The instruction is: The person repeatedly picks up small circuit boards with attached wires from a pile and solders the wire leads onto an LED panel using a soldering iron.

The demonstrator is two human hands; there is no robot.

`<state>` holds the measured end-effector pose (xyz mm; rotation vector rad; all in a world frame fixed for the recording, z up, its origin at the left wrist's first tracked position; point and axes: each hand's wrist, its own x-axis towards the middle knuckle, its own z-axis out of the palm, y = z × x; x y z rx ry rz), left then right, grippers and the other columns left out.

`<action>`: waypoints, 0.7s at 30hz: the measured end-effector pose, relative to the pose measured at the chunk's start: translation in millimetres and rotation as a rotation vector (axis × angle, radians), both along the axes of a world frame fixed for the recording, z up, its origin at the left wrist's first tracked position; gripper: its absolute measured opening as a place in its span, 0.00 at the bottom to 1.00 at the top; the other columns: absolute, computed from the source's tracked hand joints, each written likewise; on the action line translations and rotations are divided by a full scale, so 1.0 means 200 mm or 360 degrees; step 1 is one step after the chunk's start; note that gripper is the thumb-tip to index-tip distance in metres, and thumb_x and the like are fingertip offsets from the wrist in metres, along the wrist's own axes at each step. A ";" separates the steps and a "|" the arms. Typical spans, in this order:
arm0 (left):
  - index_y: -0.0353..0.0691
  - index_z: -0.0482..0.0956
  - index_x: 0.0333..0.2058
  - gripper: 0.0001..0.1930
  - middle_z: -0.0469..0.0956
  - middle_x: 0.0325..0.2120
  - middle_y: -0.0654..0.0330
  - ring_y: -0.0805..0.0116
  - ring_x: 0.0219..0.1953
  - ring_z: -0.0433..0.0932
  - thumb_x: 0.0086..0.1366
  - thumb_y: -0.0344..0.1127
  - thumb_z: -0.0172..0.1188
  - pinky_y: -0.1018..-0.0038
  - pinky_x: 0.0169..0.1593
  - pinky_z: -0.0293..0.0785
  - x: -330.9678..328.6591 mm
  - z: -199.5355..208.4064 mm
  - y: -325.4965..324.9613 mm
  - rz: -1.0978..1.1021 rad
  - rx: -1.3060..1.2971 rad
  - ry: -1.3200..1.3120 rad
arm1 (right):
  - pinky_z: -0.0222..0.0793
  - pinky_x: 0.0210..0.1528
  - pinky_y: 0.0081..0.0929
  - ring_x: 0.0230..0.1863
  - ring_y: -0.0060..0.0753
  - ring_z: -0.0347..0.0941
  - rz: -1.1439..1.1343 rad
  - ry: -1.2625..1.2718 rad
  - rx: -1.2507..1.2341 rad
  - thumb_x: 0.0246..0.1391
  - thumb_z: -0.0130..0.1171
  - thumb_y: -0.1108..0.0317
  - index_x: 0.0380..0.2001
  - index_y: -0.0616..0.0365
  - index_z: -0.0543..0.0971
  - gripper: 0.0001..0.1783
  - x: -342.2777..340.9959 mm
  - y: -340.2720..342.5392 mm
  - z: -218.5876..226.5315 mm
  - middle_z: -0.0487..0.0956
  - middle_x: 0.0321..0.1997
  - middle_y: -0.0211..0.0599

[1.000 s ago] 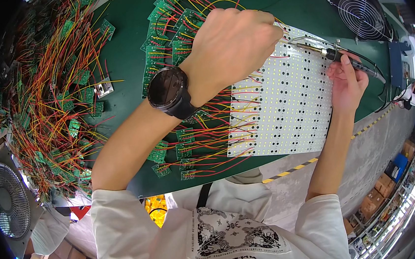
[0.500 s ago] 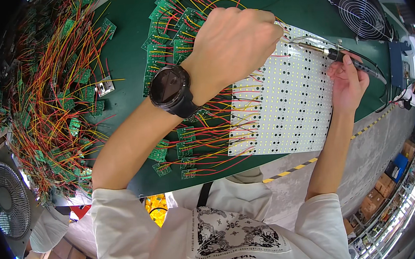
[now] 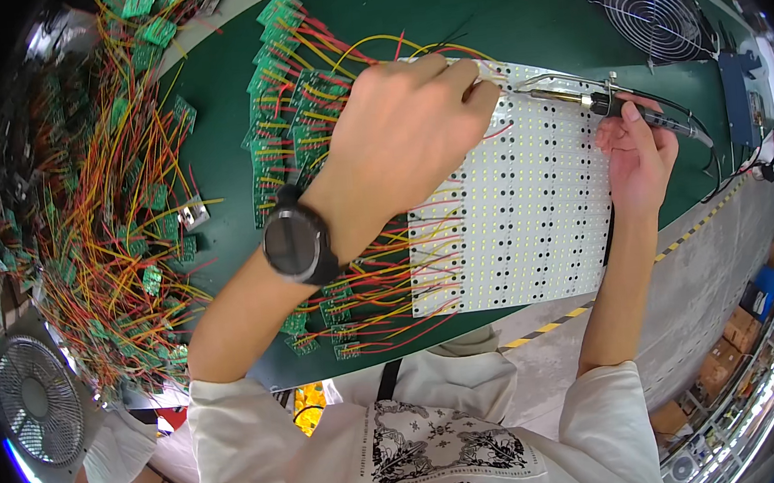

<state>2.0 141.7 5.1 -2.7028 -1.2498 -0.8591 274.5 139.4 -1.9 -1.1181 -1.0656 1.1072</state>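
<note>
Left hand [image 3: 406, 139], black watch [image 3: 298, 245] on the wrist, fingers pinched together on wire ends at the top edge of the white LED strip panel [image 3: 523, 220] lying on the green table [image 3: 496, 11]. Right hand [image 3: 638, 160] closed around a soldering iron [image 3: 610, 104], tip pointing toward the left fingertips. Heap of small green boards with red and yellow wires [image 3: 98, 202] lies well to the left.

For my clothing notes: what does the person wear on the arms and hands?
Both hands are bare, without gloves. The left hand has a black round wristwatch on its wrist. White sleeves reach about the elbows on both arms, leaving the forearms uncovered. The right hand shows no watch or ring.
</note>
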 end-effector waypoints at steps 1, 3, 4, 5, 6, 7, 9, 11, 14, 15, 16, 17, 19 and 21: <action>0.39 0.76 0.26 0.06 0.72 0.22 0.63 0.65 0.24 0.74 0.47 0.31 0.61 0.69 0.24 0.72 0.00 0.02 -0.01 0.0025 0.0016 0.0113 | 0.63 0.23 0.22 0.21 0.29 0.73 0.0035 0.0049 -0.0039 0.58 0.59 0.71 0.42 0.71 0.77 0.13 0.00 0.00 0.01 0.79 0.24 0.42; 0.39 0.76 0.27 0.08 0.72 0.24 0.63 0.66 0.26 0.74 0.44 0.31 0.60 0.70 0.26 0.73 0.03 0.05 -0.03 0.0012 -0.0007 0.0173 | 0.63 0.24 0.22 0.21 0.29 0.73 0.0051 0.0109 -0.0074 0.58 0.59 0.71 0.42 0.70 0.77 0.13 0.01 0.00 0.01 0.79 0.24 0.42; 0.39 0.75 0.27 0.08 0.72 0.25 0.62 0.66 0.27 0.74 0.44 0.31 0.60 0.71 0.27 0.73 0.04 0.05 -0.03 0.0033 -0.0004 0.0229 | 0.63 0.24 0.22 0.21 0.28 0.73 0.0047 0.0086 -0.0079 0.58 0.59 0.71 0.42 0.71 0.77 0.13 0.02 -0.01 0.01 0.79 0.23 0.42; 0.38 0.75 0.27 0.08 0.72 0.25 0.62 0.66 0.28 0.74 0.45 0.31 0.59 0.71 0.28 0.74 0.05 0.05 -0.04 0.0052 -0.0001 0.0284 | 0.63 0.24 0.22 0.21 0.28 0.73 0.0042 0.0062 -0.0085 0.58 0.59 0.72 0.42 0.71 0.77 0.13 0.02 -0.01 0.01 0.79 0.23 0.42; 0.38 0.76 0.29 0.09 0.73 0.27 0.62 0.67 0.29 0.74 0.46 0.30 0.59 0.72 0.29 0.74 0.06 0.08 -0.05 0.0080 -0.0044 0.0345 | 0.63 0.24 0.22 0.21 0.28 0.73 0.0023 0.0078 -0.0084 0.58 0.59 0.72 0.42 0.71 0.77 0.13 0.03 -0.02 0.01 0.79 0.23 0.42; 0.38 0.76 0.29 0.09 0.73 0.27 0.62 0.67 0.29 0.74 0.46 0.30 0.59 0.72 0.29 0.74 0.07 0.10 -0.06 0.0060 -0.0042 0.0360 | 0.63 0.23 0.22 0.21 0.28 0.73 0.0039 0.0050 -0.0067 0.57 0.59 0.72 0.42 0.71 0.77 0.13 0.03 -0.02 0.01 0.79 0.23 0.41; 0.38 0.78 0.31 0.10 0.74 0.29 0.63 0.68 0.30 0.74 0.46 0.29 0.60 0.73 0.29 0.73 0.08 0.12 -0.06 0.0113 -0.0065 0.0449 | 0.63 0.23 0.22 0.20 0.28 0.73 0.0036 0.0032 -0.0052 0.57 0.59 0.73 0.42 0.71 0.77 0.13 0.02 -0.02 0.00 0.79 0.23 0.41; 0.39 0.79 0.32 0.10 0.75 0.29 0.64 0.68 0.29 0.74 0.46 0.28 0.61 0.73 0.29 0.73 0.08 0.10 -0.05 0.0124 -0.0051 0.0409 | 0.63 0.23 0.22 0.20 0.27 0.73 0.0017 0.0028 -0.0047 0.57 0.59 0.73 0.41 0.72 0.77 0.12 0.01 -0.02 0.01 0.78 0.23 0.41; 0.40 0.79 0.31 0.08 0.75 0.26 0.64 0.68 0.26 0.75 0.48 0.27 0.63 0.73 0.27 0.72 0.08 0.07 -0.03 0.0129 -0.0164 0.0182 | 0.63 0.22 0.22 0.20 0.27 0.73 0.0033 0.0039 -0.0037 0.57 0.59 0.73 0.41 0.72 0.76 0.12 0.01 -0.02 0.01 0.78 0.23 0.42; 0.40 0.80 0.31 0.08 0.75 0.25 0.64 0.68 0.24 0.75 0.49 0.26 0.64 0.73 0.26 0.72 0.08 0.05 -0.02 0.0125 -0.0161 0.0057 | 0.63 0.22 0.22 0.20 0.27 0.73 0.0025 0.0043 -0.0040 0.57 0.59 0.73 0.41 0.72 0.76 0.12 0.01 -0.02 0.01 0.78 0.23 0.42; 0.40 0.81 0.31 0.08 0.75 0.24 0.64 0.68 0.23 0.76 0.50 0.26 0.65 0.73 0.25 0.72 0.09 0.04 -0.01 0.0121 -0.0159 -0.0070 | 0.63 0.22 0.22 0.20 0.27 0.73 0.0022 0.0033 -0.0045 0.57 0.59 0.74 0.41 0.73 0.76 0.12 0.01 -0.02 0.01 0.78 0.23 0.42; 0.40 0.81 0.31 0.08 0.75 0.24 0.64 0.68 0.23 0.76 0.50 0.26 0.65 0.73 0.25 0.72 0.09 0.02 0.00 0.0116 -0.0162 -0.0066 | 0.63 0.22 0.21 0.20 0.27 0.73 0.0020 0.0022 -0.0050 0.57 0.59 0.74 0.41 0.73 0.76 0.12 0.00 -0.02 0.01 0.78 0.23 0.42; 0.40 0.82 0.31 0.08 0.76 0.24 0.64 0.69 0.22 0.76 0.51 0.25 0.67 0.74 0.23 0.71 0.09 0.01 0.01 0.0077 -0.0187 -0.0190 | 0.63 0.22 0.21 0.20 0.27 0.73 0.0030 0.0012 -0.0049 0.57 0.59 0.74 0.41 0.73 0.76 0.12 0.00 -0.02 0.01 0.78 0.23 0.42; 0.40 0.82 0.30 0.07 0.76 0.23 0.64 0.70 0.21 0.76 0.51 0.25 0.67 0.75 0.22 0.70 0.10 0.01 0.01 0.0074 -0.0198 -0.0238 | 0.63 0.22 0.22 0.20 0.27 0.73 0.0038 -0.0008 -0.0052 0.57 0.59 0.74 0.41 0.73 0.76 0.13 -0.01 -0.02 0.01 0.78 0.23 0.42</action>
